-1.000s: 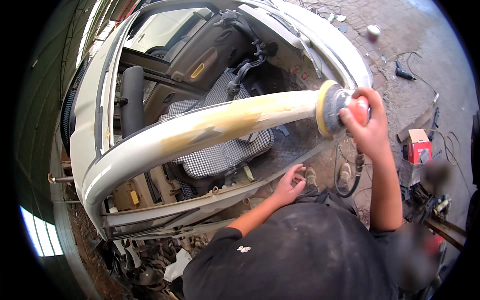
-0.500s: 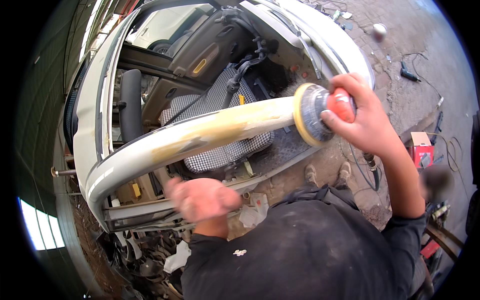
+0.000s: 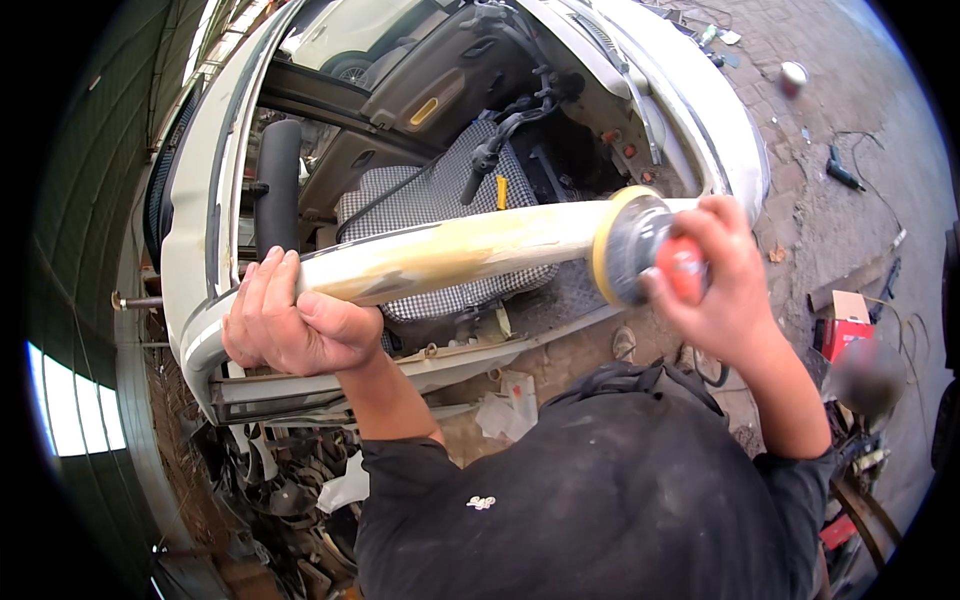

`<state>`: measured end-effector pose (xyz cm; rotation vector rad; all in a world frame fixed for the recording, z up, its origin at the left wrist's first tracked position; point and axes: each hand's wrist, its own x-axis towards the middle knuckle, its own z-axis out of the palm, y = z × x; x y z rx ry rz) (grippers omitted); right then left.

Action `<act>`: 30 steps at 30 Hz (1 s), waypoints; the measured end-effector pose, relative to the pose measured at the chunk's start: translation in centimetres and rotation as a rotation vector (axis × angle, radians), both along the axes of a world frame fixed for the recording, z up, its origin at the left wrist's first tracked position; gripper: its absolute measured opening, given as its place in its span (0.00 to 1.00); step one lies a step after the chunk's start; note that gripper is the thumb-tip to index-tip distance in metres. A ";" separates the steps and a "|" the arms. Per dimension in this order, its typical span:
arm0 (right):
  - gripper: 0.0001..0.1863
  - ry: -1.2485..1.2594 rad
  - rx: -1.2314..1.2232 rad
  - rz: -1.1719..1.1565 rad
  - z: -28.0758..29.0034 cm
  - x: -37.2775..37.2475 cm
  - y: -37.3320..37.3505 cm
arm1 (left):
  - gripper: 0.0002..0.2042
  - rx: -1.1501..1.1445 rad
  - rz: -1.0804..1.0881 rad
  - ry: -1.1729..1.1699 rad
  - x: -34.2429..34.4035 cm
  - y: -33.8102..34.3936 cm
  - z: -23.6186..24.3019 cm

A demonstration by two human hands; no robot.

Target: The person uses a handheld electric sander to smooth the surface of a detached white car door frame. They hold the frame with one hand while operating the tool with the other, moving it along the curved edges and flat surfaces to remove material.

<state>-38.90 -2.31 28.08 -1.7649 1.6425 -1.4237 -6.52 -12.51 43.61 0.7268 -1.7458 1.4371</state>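
A round sander [image 3: 637, 250] with a yellow rimmed pad and an orange-red top rests its pad against the car's roof rail [image 3: 470, 245]. My right hand [image 3: 722, 285] is closed around the sander's top, a little blurred. The rail is a curved off-white bar with patches of yellow filler, one dark spot and pale sanded areas. Further left, my left hand [image 3: 305, 318] lies over the rail, its fingers curled across the top and the thumb on the near side. The palm side of that hand is hidden.
Below the rail, the car's open interior shows a checkered seat [image 3: 400, 200], a yellow-handled object [image 3: 502, 190] and loose wiring. Scrap parts [image 3: 290, 495] pile up at lower left. A red box [image 3: 848, 335] and a corded power tool [image 3: 843, 170] lie on the floor at right.
My left hand has come from the air below the rail up and left onto it, closing over it. The sander stays against the rail's right part in my right hand.
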 end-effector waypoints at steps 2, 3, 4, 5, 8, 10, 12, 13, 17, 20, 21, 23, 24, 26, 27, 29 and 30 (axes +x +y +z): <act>0.22 -0.047 0.072 -0.122 -3.6 -2.5 -0.6 | 0.20 -0.007 -0.002 0.013 -0.3 0.1 -0.3; 0.23 -0.046 0.084 -0.138 -4.2 -3.1 -0.5 | 0.20 -0.006 0.002 0.019 -0.4 0.1 -0.3; 0.23 -0.055 0.096 -0.158 -4.1 -3.1 -0.6 | 0.20 -0.006 0.003 0.015 -0.5 0.0 -0.3; 0.23 -0.058 0.069 -0.124 -3.7 -2.8 -0.8 | 0.20 -0.010 -0.002 0.034 -0.6 0.0 -0.4; 0.23 -0.026 -0.010 -0.041 -0.1 0.1 -1.1 | 0.20 -0.022 -0.013 0.029 -0.3 -0.2 -0.3; 0.22 -0.059 -0.079 0.049 2.0 2.2 -0.9 | 0.20 -0.024 -0.007 -0.003 -0.4 -0.1 -0.2; 0.22 -0.037 -0.122 0.127 1.9 2.4 -0.4 | 0.20 -0.029 -0.006 -0.024 -0.8 -0.2 0.0; 0.21 -0.014 -0.144 0.173 1.9 2.6 -0.3 | 0.20 -0.033 -0.001 -0.018 -0.7 -0.1 -0.1; 0.22 -0.055 0.001 -0.008 -2.5 -1.4 -0.5 | 0.20 -0.043 0.011 -0.023 -0.7 0.2 0.0; 0.23 -0.146 0.134 -0.014 -5.0 -5.2 -2.6 | 0.20 -0.042 0.008 -0.021 -0.9 0.1 -0.2; 0.22 -0.124 0.146 0.023 -4.6 -5.7 -3.4 | 0.20 -0.052 -0.002 -0.016 -1.0 0.0 -0.2; 0.23 -0.102 0.154 0.141 -1.9 -5.5 -5.0 | 0.20 -0.064 -0.020 -0.022 -0.9 -0.3 -0.3; 0.23 -0.096 0.148 0.217 0.3 -4.7 -5.7 | 0.20 -0.062 -0.020 -0.017 -0.8 -0.4 -0.3; 0.24 -0.055 0.107 0.353 4.1 -2.8 -6.8 | 0.21 -0.064 -0.017 -0.013 -0.6 -0.4 -0.3; 0.24 -0.053 0.083 0.414 5.2 -2.2 -7.2 | 0.20 -0.053 -0.010 -0.010 -0.3 -0.4 -0.4; 0.24 -0.039 0.097 0.464 5.6 -2.4 -7.6 | 0.19 -0.037 0.003 0.005 0.1 -0.3 -0.5; 0.24 -0.031 0.139 0.457 4.9 -3.2 -7.7 | 0.19 -0.045 -0.006 -0.001 0.0 -0.4 -0.4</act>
